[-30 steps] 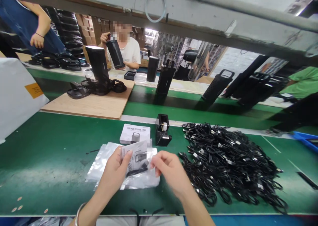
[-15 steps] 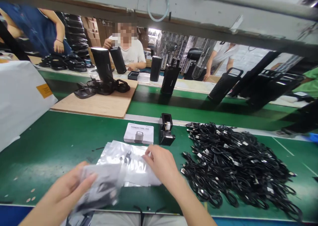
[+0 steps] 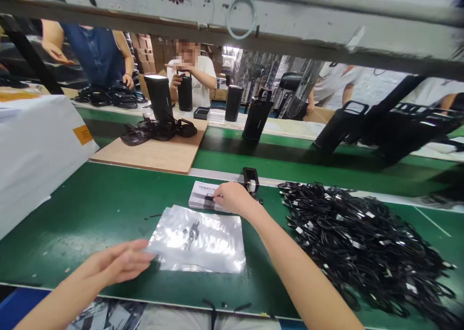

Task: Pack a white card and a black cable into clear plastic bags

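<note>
My right hand [image 3: 232, 198] reaches forward and rests its curled fingers on a stack of white booklets [image 3: 203, 195] printed "THUNDER...". Whether the fingers grip a booklet I cannot make out. My left hand [image 3: 116, 265] lies flat and open, fingers stretched toward the near left corner of a stack of clear plastic bags [image 3: 199, 238] on the green table. Just behind my right hand stands a small black tape dispenser [image 3: 250, 180].
A big heap of black cables [image 3: 362, 243] covers the table's right side. A white bag [image 3: 32, 146] sits at left, a wooden board [image 3: 152, 153] with black parts behind. Black speakers [image 3: 257, 120] stand on the conveyor; other people work across it.
My left hand dropped the filled bag below the table edge and came back open beside the bag stack. My right hand moved forward from the bags to the booklets.
</note>
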Demonstrator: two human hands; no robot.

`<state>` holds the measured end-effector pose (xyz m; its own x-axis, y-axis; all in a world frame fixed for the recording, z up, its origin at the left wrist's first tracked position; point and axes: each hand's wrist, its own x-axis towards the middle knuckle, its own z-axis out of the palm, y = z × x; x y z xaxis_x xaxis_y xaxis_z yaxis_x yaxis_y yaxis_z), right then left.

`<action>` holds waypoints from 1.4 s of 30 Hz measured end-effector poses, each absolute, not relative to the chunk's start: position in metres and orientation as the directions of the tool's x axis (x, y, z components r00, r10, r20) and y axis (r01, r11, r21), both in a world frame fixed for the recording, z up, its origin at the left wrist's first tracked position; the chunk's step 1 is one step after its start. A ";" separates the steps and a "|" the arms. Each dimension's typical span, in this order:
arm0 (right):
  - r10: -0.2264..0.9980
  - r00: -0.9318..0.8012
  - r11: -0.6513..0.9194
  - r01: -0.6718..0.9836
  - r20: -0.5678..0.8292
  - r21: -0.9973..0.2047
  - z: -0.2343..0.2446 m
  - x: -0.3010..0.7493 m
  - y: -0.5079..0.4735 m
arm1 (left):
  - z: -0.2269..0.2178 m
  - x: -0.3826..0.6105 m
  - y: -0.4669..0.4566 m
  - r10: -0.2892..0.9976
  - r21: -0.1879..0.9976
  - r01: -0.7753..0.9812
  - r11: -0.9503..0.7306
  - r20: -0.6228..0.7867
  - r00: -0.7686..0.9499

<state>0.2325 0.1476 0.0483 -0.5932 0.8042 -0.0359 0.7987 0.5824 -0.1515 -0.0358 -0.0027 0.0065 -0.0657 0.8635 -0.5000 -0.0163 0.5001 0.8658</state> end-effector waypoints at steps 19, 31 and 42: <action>0.956 0.041 -0.293 0.141 -0.291 -0.945 0.003 0.344 0.016 | 0.002 0.109 0.047 0.985 0.678 0.735 -0.013 -0.118 0.126; 0.950 0.087 -0.309 0.098 -0.301 -0.946 -0.019 0.333 0.000 | -0.012 0.122 0.040 0.984 0.437 0.895 -0.088 -0.104 0.147; 0.940 0.187 -0.278 -0.067 -0.286 -0.958 -0.020 0.325 0.005 | -0.009 0.120 0.038 0.981 0.474 0.872 -0.124 -0.076 0.180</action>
